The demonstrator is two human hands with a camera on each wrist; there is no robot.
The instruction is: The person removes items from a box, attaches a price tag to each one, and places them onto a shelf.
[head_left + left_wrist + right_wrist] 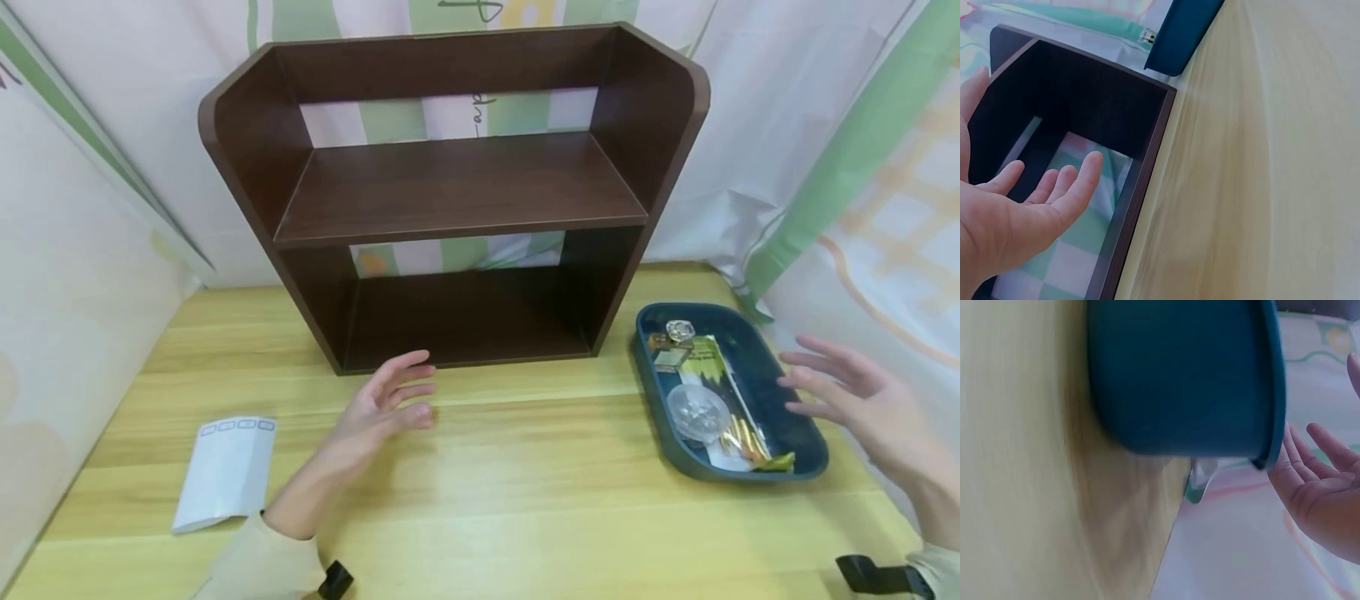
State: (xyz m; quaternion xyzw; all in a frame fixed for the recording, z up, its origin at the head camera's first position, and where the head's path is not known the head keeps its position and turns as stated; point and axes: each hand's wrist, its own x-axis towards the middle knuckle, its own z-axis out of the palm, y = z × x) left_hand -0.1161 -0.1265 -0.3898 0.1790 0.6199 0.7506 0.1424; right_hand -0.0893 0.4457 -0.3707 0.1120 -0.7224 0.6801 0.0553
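My left hand [375, 412] hovers over the table in front of the dark brown shelf [465, 183], fingers loosely spread and holding nothing. In the left wrist view the palm [1010, 225] overlaps the shelf's opening. My right hand [862, 400] is at the right side of a dark blue bin [761, 367], its fingers apart with nothing between them. Inside the bin lie a small glass bottle [670, 356] with a faceted clear stopper [680, 331], a round clear dish [697, 414], and a green packet [707, 362] with several gold-coloured slim pieces [744, 440].
A white folded sheet [228, 471] lies on the wooden table [480, 500] at the left. Two boards of the shelf face me, an upper and a lower one. Patterned curtains [832, 167] hang around the back and sides.
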